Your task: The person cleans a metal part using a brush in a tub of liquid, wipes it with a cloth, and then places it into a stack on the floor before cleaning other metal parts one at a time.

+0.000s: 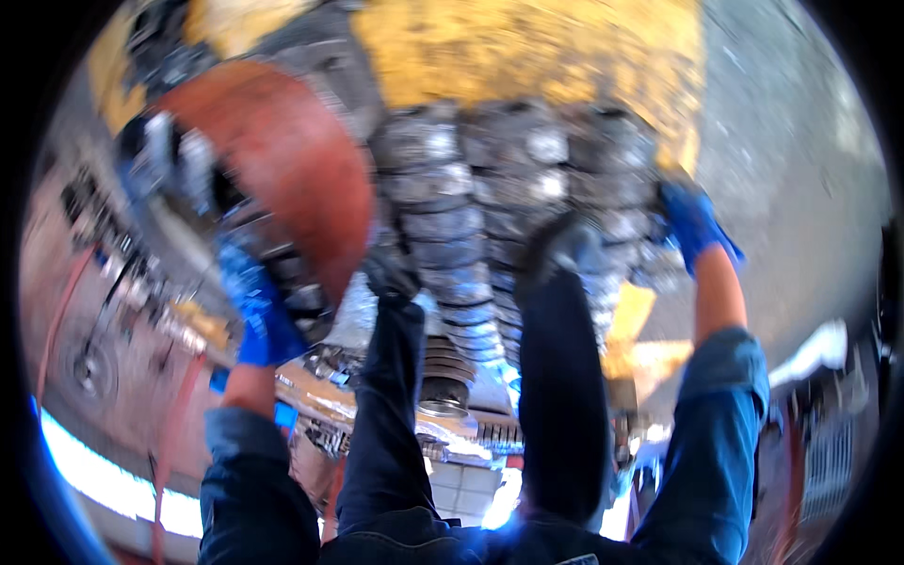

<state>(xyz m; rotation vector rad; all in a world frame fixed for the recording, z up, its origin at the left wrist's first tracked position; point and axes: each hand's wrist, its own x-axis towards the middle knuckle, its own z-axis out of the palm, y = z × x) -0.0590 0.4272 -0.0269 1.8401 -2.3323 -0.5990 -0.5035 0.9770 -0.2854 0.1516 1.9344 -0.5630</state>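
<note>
My left hand (256,306), in a blue glove, reaches up against dark metal parts beside a large red-brown curved piece (292,160). Motion smears its fingers, so whether it grips anything does not show. At the right end of the rows, my right hand (699,226), also gloved in blue, is at the edge of a dark metal part (612,151). Its fingertips are blurred and partly hidden there. Between my hands lie stacked rows of round, ribbed grey metal parts (441,224), shiny in places.
Beyond the rows is a worn yellow surface (537,52), with grey floor (791,141) on the right. My legs and shoes stand close against the rows. Shelves or benches with small metal items (122,273) lie to the left. Much of the view is blurred.
</note>
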